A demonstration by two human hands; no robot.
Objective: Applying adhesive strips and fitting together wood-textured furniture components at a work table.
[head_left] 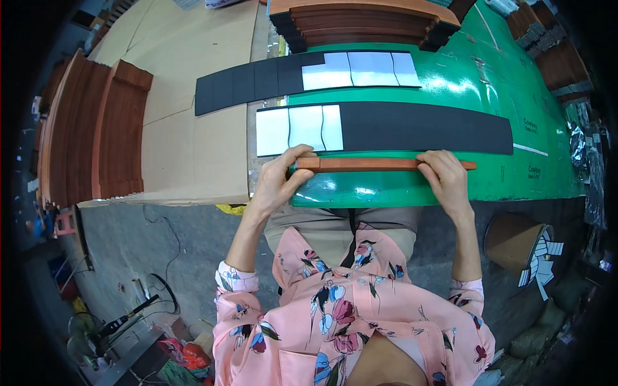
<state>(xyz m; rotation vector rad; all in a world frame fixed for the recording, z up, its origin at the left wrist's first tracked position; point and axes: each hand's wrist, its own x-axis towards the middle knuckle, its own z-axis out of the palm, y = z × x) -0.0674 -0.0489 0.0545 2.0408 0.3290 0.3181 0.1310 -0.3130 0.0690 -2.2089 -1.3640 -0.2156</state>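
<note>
A long, narrow reddish-brown strip (367, 165) lies crosswise near the front edge of the table, held at both ends. My left hand (283, 174) pinches its left end between thumb and fingers. Toward its right end, my right hand (445, 177) grips it with the fingers over the top and the thumb on the near side. Just beyond it lies a black panel (425, 127) with glossy white pieces (306, 127) on its left part. Farther back is a second black panel (248, 87), its white pieces (364, 69) on the right part.
Stacked reddish-brown pieces stand at the left (96, 128) and the far side (364, 26). Green sheeting (534, 161) covers the table's right side, brown cardboard (193, 148) its left. A bin (515, 241) with white strips stands on the floor at right. A fan (87, 338) is at lower left.
</note>
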